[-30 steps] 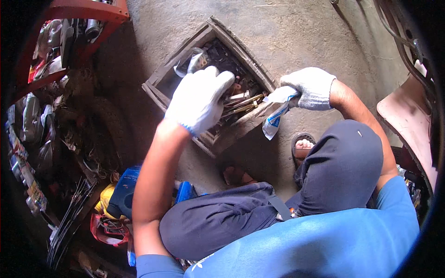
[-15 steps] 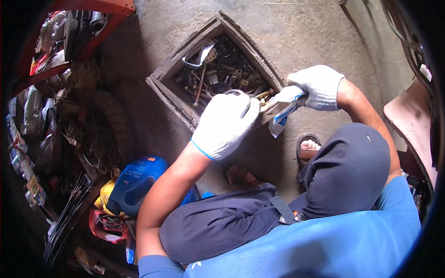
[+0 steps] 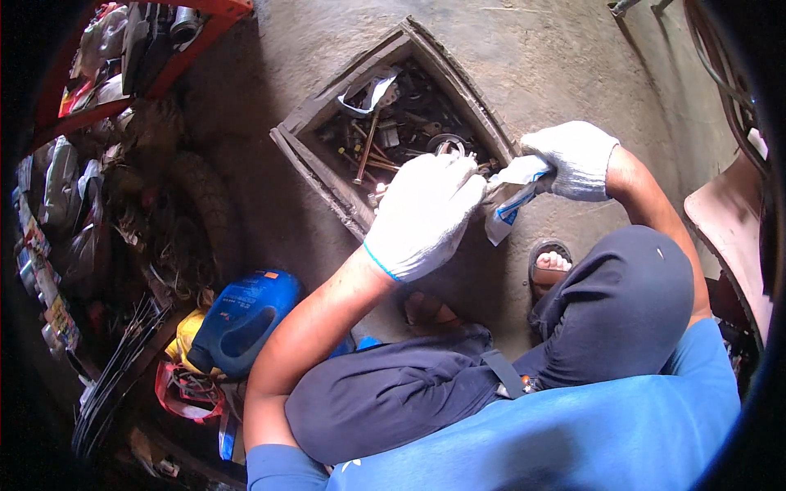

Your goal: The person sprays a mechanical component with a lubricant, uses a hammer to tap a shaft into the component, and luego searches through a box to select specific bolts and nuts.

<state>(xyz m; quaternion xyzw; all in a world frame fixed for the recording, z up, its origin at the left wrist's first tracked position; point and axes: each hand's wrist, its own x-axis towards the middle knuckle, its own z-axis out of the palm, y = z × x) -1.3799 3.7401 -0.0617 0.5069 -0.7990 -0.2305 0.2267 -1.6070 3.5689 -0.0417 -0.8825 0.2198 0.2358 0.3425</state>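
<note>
My right hand [image 3: 575, 160], in a white knit glove, is closed on a crumpled white-and-blue plastic bag [image 3: 509, 214] beside the box's right corner. My left hand [image 3: 427, 214], gloved the same way, is curled over the near side of the wooden box [image 3: 315, 180], close to the bag. At its fingertips shows a shiny metal ring [image 3: 447, 141], apparently gripped; the fingers are partly hidden behind the back of the hand. Inside the box lie long bolts [image 3: 368, 147], dark metal parts and a white strip of plastic [image 3: 378, 92].
A blue jug [image 3: 250, 315] and a yellow container [image 3: 187, 337] stand at the lower left, near a red bag [image 3: 176, 401] and thin rods [image 3: 123, 376]. Cluttered parts and a tyre [image 3: 201, 204] line the left. A pinkish panel [image 3: 733, 217] stands at right.
My left hand has moved right and slightly away from me, closer to the bag, and the metal ring has shifted with it. The right hand keeps its hold on the bag.
</note>
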